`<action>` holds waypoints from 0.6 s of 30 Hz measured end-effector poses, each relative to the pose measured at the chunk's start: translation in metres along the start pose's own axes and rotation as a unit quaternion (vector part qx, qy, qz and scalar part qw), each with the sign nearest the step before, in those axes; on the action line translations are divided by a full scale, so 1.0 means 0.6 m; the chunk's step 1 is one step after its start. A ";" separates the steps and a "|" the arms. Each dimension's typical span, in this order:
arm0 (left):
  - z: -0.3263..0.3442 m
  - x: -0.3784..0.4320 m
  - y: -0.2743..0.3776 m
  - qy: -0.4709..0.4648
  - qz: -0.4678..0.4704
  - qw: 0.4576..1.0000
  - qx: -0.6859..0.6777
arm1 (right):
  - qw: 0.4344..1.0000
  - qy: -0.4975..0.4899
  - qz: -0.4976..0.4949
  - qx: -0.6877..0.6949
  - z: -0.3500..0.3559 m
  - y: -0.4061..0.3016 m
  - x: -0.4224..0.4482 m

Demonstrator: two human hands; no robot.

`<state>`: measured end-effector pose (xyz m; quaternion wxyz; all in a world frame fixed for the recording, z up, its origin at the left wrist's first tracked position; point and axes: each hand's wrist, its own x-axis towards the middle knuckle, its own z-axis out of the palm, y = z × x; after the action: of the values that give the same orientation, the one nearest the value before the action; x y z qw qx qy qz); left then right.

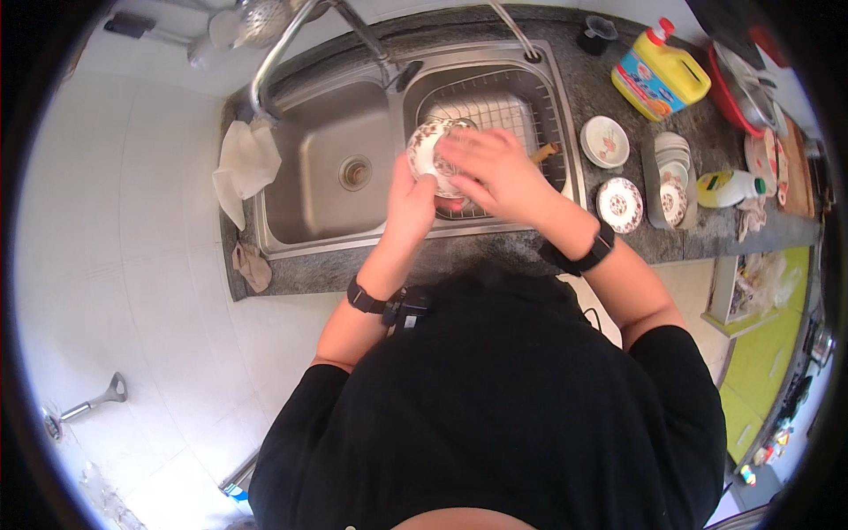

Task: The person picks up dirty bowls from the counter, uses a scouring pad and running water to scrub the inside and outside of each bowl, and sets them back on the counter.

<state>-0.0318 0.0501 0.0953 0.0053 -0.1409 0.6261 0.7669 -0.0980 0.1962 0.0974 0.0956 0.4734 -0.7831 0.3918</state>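
Over the right sink basin, my left hand (414, 199) grips the left edge of a white patterned dish (424, 147), its thumb on the rim. My right hand (487, 165) lies over the dish's face with the fingers spread and slightly blurred; whether it holds anything is hidden. Beneath both hands a wire rack (507, 109) sits in the basin, with a brown handle-like piece (545, 153) at its right side. The chrome faucet (285, 53) arches over the left basin (324, 172).
Right of the sink stand white bowls (605, 142), patterned plates (619, 205), a grey holder of dishes (652, 179), a yellow pump bottle (659, 73) and a lying bottle (729, 189). Cloths (246, 162) hang at the left edge. An open drawer (725, 291) juts out lower right.
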 end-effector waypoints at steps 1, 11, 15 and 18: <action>-0.016 -0.002 0.002 0.019 0.018 1.000 -0.015 | 1.000 -0.008 -0.016 0.009 0.005 -0.015 0.001; -0.107 -0.045 0.014 0.060 0.110 0.992 0.016 | 0.936 0.119 0.297 0.148 0.081 -0.032 0.078; -0.147 -0.058 0.023 0.069 0.123 0.983 0.121 | 0.797 -0.024 0.403 0.450 0.112 -0.047 0.101; -0.158 -0.063 0.021 0.051 0.097 0.989 0.103 | 0.829 -0.036 0.412 0.376 0.142 -0.059 0.129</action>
<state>0.0220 -0.0372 0.0990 -0.0860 -0.1171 0.7116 0.6874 -0.0915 0.0764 0.0987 -0.2882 0.1200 -0.7003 0.6420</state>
